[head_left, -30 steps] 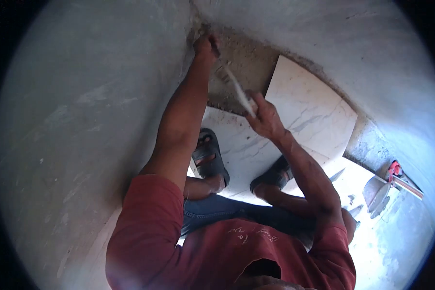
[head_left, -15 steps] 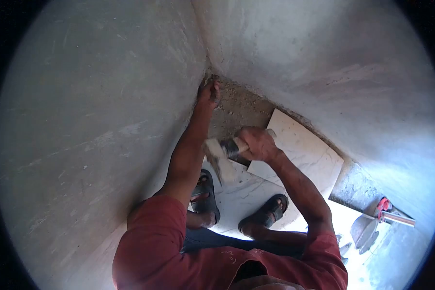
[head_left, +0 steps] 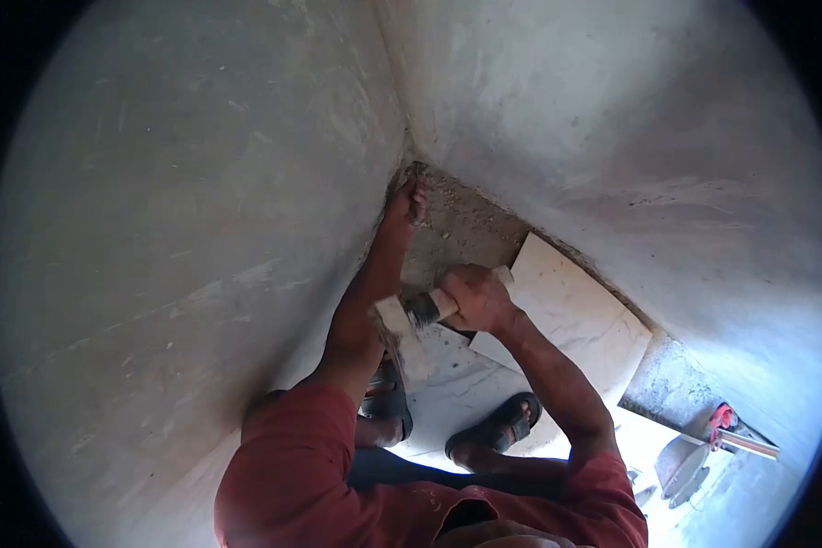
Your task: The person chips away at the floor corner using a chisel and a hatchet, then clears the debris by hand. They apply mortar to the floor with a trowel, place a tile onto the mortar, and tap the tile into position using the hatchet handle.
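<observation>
My right hand (head_left: pixel 477 298) is wrapped round the pale handle of a hammer (head_left: pixel 395 320), which has a dark band near its head. The hammer head is held above the floor by my left forearm and is partly blurred. In the far corner, my left hand (head_left: pixel 409 199) is closed low against the foot of the left wall. Whatever it grips is hidden by the fingers. Rough bare ground (head_left: pixel 466 219) with crumbs of debris lies beside it.
Pale marbled tiles (head_left: pixel 571 310) cover the floor to the right and under my sandalled feet (head_left: pixel 498 427). Grey plastered walls (head_left: pixel 183 228) rise close on both sides. At the right lie a metal pan (head_left: pixel 680 464) and a red-handled tool (head_left: pixel 723 420).
The view has tilted, so the corner and tiles sit lower in the picture. The hammer and my right hand have shifted slightly left and toward me. My left hand stays at the corner.
</observation>
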`<state>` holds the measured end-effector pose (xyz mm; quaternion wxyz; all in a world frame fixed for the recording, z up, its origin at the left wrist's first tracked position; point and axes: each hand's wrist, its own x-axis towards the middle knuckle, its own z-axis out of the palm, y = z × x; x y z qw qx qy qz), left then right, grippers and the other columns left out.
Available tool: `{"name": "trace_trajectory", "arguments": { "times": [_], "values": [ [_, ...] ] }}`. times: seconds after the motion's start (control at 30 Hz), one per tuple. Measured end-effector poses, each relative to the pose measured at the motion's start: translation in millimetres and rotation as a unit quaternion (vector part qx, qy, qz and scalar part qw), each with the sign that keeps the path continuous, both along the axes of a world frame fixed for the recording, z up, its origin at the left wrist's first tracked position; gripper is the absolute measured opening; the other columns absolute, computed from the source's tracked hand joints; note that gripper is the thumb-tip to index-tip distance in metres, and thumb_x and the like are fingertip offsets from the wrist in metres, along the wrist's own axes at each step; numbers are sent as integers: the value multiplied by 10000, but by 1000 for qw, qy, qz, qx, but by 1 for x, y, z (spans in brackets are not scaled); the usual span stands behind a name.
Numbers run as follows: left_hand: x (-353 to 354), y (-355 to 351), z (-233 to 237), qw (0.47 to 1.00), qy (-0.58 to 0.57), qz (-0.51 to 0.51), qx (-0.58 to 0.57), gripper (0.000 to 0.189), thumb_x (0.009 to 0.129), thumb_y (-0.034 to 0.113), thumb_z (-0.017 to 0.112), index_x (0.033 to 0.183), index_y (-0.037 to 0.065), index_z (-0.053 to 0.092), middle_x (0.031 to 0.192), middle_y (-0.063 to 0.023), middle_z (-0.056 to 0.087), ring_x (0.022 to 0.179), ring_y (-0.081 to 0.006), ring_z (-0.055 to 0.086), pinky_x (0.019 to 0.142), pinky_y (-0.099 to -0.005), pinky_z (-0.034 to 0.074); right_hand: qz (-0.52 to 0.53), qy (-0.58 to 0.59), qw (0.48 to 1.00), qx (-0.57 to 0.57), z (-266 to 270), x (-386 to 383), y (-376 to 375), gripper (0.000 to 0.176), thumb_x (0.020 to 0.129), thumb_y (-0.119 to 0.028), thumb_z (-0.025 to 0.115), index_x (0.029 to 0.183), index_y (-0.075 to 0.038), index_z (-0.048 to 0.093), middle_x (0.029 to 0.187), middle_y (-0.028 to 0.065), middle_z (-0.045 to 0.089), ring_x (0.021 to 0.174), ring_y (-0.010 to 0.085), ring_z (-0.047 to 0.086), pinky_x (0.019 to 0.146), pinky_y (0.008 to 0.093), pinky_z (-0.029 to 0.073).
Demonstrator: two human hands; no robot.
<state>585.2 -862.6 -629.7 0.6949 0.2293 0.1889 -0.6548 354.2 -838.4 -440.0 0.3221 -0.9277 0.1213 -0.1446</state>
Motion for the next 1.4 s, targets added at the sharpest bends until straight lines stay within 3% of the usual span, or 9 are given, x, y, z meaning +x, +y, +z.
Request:
{"name": "trace_trajectory", "arguments": {
  "times": [0.1,0.17,0.37,0.47,0.87,1.07,1.2,1.27,1.4],
  "values": [
    [-8,7,-1,999,-34,4,-42,176,832,210,532,878,43,559,662,-21,550,506,-93,509,423,-205,432,19,5,999,40,-13,-9,7,301,599,-189,626,842,-77,487,759,113,534,740,300,560,647,385,463],
    [-12,6,5,997,-68,21,-42,193,832,221,533,897,41,560,663,-19,547,497,-97,501,406,-204,414,-42,34,997,60,-25,-17,7,304,601,-180,627,840,-69,476,752,119,534,710,308,563,614,393,463],
    [-23,8,19,977,-202,22,69,222,820,261,549,938,73,553,619,2,510,466,-100,464,388,-211,357,-83,139,985,65,-41,-34,2,296,633,-155,638,865,-70,474,775,124,551,700,325,573,571,414,462],
    [-9,10,12,976,-208,-59,23,247,809,282,561,961,88,552,609,5,507,465,-82,461,392,-200,362,-78,119,989,24,-42,-34,-9,298,647,-175,638,873,-76,470,780,121,552,706,323,574,569,415,462],
    [-19,11,7,991,-129,27,-10,287,794,285,582,1002,89,554,609,8,522,463,-69,465,417,-159,409,-22,105,994,31,-37,-26,-8,296,627,-157,625,863,-72,467,750,124,546,644,334,562,551,413,458],
    [-10,17,19,993,-117,-24,12,324,787,259,595,1054,86,533,635,11,526,481,-77,486,423,-173,428,-55,152,987,-8,-40,-26,-14,273,627,-146,612,843,-63,467,732,133,540,640,335,560,541,417,449],
    [-8,11,22,997,-47,-19,-54,338,790,248,589,1072,75,521,659,9,543,520,-75,515,453,-174,457,-29,152,988,-22,-25,-12,-21,301,623,-194,634,839,-73,464,782,135,560,714,329,570,587,403,455],
    [-7,12,12,998,-26,-26,-55,344,794,248,583,1081,73,515,660,8,546,532,-73,521,463,-173,464,107,51,992,-30,-12,-6,-16,277,608,-184,632,798,-73,464,766,135,556,710,323,565,594,400,457],
    [-4,11,7,995,8,-7,-102,287,837,244,526,1057,60,527,737,-12,575,602,-80,556,478,-206,496,172,21,984,-31,-13,2,-18,247,569,-164,625,758,-72,496,758,132,530,720,311,549,593,400,446]
  ]
}}
